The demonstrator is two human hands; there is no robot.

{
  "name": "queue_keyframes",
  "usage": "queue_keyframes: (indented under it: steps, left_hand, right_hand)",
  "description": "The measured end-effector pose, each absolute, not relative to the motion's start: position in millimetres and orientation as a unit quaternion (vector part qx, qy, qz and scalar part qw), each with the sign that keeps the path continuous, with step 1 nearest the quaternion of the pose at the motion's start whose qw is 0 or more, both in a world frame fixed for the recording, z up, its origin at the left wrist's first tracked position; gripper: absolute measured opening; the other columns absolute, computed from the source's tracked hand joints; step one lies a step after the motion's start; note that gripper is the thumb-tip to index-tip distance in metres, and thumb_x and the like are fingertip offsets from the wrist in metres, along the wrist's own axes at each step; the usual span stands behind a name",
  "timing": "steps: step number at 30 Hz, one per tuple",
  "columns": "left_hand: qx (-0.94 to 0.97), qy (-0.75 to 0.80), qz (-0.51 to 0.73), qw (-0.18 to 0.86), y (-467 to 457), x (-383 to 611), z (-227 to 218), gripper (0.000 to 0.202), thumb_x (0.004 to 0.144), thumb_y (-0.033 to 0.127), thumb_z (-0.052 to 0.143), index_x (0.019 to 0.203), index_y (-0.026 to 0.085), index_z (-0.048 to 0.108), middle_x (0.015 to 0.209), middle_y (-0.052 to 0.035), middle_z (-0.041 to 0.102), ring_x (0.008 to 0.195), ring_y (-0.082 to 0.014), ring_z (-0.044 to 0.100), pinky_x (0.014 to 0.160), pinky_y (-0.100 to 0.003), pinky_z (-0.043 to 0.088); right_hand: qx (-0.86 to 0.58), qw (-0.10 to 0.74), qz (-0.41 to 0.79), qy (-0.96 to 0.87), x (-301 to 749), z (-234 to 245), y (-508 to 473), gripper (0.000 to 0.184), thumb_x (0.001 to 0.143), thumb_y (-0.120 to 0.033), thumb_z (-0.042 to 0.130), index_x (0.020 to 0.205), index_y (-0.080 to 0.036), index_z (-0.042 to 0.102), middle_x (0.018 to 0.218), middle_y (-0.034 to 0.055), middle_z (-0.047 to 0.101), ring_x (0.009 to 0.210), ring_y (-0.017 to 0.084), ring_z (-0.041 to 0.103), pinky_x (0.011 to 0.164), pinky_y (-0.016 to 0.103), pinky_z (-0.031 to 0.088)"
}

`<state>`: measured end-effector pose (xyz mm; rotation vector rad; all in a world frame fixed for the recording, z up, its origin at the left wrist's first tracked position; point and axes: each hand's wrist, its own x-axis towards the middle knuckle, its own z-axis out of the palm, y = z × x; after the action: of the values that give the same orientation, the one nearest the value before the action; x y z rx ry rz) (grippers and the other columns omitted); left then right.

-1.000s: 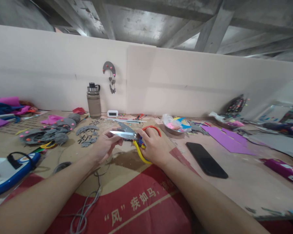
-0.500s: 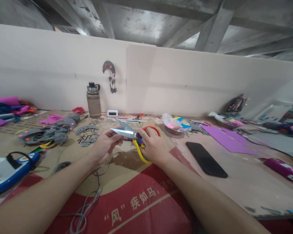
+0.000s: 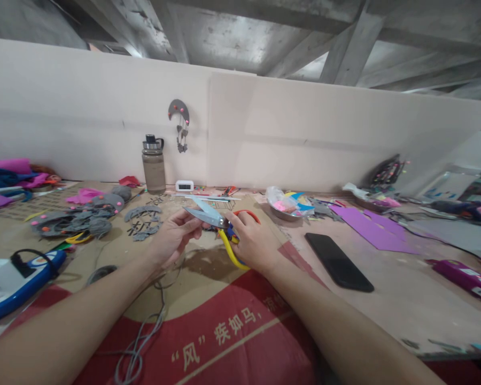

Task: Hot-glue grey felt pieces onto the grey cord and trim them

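My right hand (image 3: 253, 241) grips a pair of scissors (image 3: 208, 215) by orange and yellow handles, the steel blades slightly apart and pointing left. My left hand (image 3: 172, 239) is closed in a pinch right at the blades, holding something small and grey that I cannot make out. Both hands hover over brown cardboard (image 3: 200, 272) near the table's middle.
A black phone (image 3: 339, 262) lies right of my right hand. Grey felt cut-outs (image 3: 144, 222) and a grey pile (image 3: 76, 219) sit to the left, a water bottle (image 3: 154, 166) by the back wall. Purple sheets (image 3: 371, 227), a metal bowl (image 3: 284, 206), grey cable (image 3: 140, 342) and a blue-white tool (image 3: 20, 278) surround.
The scissor blades have closed a little and tilted slightly upward. Both hands stay in nearly the same place.
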<state>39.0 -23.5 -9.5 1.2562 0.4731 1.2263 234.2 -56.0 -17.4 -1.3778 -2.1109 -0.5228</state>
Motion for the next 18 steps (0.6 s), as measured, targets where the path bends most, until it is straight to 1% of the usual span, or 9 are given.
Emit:
queue_keyframes:
  steps: [8,11,14,16,18]
  left_hand:
    - [0.531,0.23,0.54,0.612,-22,39,-6,0.013,0.067,0.022,0.072,0.077,0.016,0.066,0.069,-0.0018,0.062,0.055,-0.0084,0.048,0.052,-0.021,0.037]
    - [0.512,0.24,0.549,0.616,-21,36,-4,0.012,0.067,0.021,0.072,0.075,0.015,0.065,0.066,-0.0012,0.061,0.053,-0.0072,0.047,0.053,-0.021,0.038]
    - [0.494,0.246,0.555,0.623,-22,34,-1,0.01,0.068,0.02,0.07,0.07,0.015,0.062,0.063,0.0001,0.058,0.051,-0.0056,0.044,0.053,-0.02,0.039]
    - [0.487,0.254,0.554,0.625,-23,34,1,0.011,0.068,0.02,0.07,0.069,0.015,0.06,0.061,0.0012,0.056,0.05,-0.0053,0.043,0.052,-0.02,0.038]
    - [0.481,0.269,0.555,0.624,-22,34,1,0.012,0.067,0.019,0.07,0.068,0.015,0.059,0.06,0.0021,0.054,0.05,-0.005,0.043,0.051,-0.019,0.037]
  right_hand:
    - [-0.512,0.272,-0.201,-0.79,235,-14,-57,0.044,0.081,-0.03,0.052,0.124,-0.022,0.046,0.102,0.009,0.059,0.086,0.02,0.055,0.069,0.028,0.041]
    - [-0.507,0.303,-0.164,-0.79,236,-16,-52,0.038,0.083,-0.029,0.05,0.12,-0.021,0.05,0.097,0.0073,0.061,0.084,0.019,0.056,0.068,0.026,0.04]
    - [-0.517,0.35,-0.111,-0.773,238,-20,-47,0.035,0.084,-0.029,0.047,0.118,-0.02,0.049,0.086,0.0043,0.061,0.075,0.016,0.055,0.063,0.024,0.04]
    - [-0.525,0.364,-0.102,-0.763,238,-20,-45,0.039,0.083,-0.027,0.046,0.121,-0.019,0.045,0.089,0.0046,0.059,0.074,0.015,0.054,0.063,0.024,0.04]
    - [-0.525,0.356,-0.115,-0.765,237,-18,-47,0.043,0.081,-0.024,0.048,0.124,-0.019,0.042,0.097,0.007,0.057,0.081,0.016,0.052,0.068,0.026,0.042]
